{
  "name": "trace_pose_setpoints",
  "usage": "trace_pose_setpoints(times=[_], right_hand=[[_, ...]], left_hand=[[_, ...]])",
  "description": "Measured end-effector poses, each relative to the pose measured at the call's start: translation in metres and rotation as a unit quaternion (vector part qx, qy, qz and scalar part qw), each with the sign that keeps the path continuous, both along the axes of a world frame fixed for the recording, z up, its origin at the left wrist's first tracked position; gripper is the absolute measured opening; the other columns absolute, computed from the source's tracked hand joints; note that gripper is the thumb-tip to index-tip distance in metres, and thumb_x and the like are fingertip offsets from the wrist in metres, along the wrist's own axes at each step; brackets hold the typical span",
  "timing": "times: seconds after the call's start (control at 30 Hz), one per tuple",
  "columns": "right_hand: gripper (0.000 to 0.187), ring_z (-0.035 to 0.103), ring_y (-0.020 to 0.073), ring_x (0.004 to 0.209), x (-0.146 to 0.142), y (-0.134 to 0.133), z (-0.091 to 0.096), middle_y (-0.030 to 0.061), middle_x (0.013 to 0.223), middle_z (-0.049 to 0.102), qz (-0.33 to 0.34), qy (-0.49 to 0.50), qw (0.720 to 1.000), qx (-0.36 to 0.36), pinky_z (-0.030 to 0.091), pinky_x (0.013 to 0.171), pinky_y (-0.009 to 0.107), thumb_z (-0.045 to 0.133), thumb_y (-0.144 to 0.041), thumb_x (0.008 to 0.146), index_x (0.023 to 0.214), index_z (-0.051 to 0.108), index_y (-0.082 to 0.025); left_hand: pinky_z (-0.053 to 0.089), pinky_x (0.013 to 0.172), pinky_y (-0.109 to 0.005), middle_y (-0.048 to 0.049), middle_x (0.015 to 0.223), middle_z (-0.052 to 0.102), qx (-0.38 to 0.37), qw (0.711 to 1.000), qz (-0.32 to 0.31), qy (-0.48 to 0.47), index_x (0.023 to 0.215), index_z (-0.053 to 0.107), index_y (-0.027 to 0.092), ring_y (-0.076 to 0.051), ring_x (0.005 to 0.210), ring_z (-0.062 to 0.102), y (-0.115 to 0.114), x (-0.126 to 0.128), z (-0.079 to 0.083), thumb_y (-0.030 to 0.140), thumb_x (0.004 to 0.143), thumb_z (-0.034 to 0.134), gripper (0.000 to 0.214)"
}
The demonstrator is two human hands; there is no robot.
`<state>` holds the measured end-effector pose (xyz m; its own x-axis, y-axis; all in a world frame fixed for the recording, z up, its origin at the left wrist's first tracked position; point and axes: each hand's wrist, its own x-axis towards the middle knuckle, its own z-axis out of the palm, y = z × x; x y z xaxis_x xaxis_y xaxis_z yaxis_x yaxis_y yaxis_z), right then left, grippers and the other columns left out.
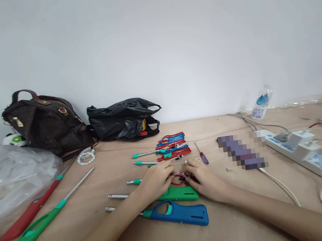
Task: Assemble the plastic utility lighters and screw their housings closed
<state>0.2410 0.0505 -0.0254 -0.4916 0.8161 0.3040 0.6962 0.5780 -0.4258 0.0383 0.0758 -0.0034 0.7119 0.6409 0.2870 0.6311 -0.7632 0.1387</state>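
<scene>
My left hand (158, 176) and my right hand (203, 178) meet mid-table with fingers curled over an opened red utility lighter (177, 180). Thin white wires show between the fingertips; the hands cover most of its inside. From under my left hand sticks out a metal tube (133, 182) with a teal collar. Just nearer lie a green lighter (181, 193), touching or close below my fingers, and a blue lighter (183, 213) with a teal trigger. Beyond the hands are several opened red and blue lighter shells (173, 144). A small screwdriver (203, 157) lies right of them.
Long red (35, 208) and green (29, 230) lighters lie left, beside a clear plastic bag (16, 176) and a beaded bracelet (86, 157). A dark backpack (49, 124) and a black bag (119, 120) stand behind. Right are a power strip (291, 150), cables and a bottle (262, 102).
</scene>
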Motion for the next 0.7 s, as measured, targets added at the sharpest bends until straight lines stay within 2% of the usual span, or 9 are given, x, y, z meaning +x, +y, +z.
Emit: trace_pose_setpoints(times=[0.27,0.4,0.7], right_hand=[[0.016,0.050,0.0232,0.094,0.0010,0.0000,-0.0031,0.0081,0.097,0.055,0.003,-0.001,1.000,0.002,0.044,0.083,0.040,0.046,-0.014,0.089,0.097,0.060,-0.017],[0.013,0.050,0.0223,0.092,0.0017,0.0004,-0.0046,0.0070,0.095,0.054,0.001,0.004,1.000,0.016,0.044,0.082,0.038,0.048,-0.013,0.087,0.092,0.059,-0.018],[0.012,0.051,0.0225,0.092,0.0015,-0.0014,-0.0028,0.0069,0.095,0.054,0.001,0.006,1.000,0.030,0.045,0.081,0.038,0.048,-0.012,0.087,0.093,0.056,-0.019]], left_hand=[[0.043,0.069,-0.026,-0.0040,0.084,0.059,0.025,0.999,-0.014,0.017,0.083,0.062,0.015,-0.018,0.080,0.057,-0.0001,-0.0019,-0.0018,0.008,0.086,0.051,0.014],[0.043,0.068,-0.027,-0.0039,0.082,0.059,0.032,0.999,-0.012,0.026,0.081,0.062,0.015,-0.019,0.079,0.057,0.0005,-0.0022,-0.0025,0.009,0.086,0.051,0.014],[0.045,0.077,-0.030,-0.0053,0.085,0.060,0.035,0.999,-0.018,0.029,0.080,0.060,0.015,-0.020,0.082,0.057,0.0015,-0.0003,-0.0002,0.009,0.088,0.046,0.017]])
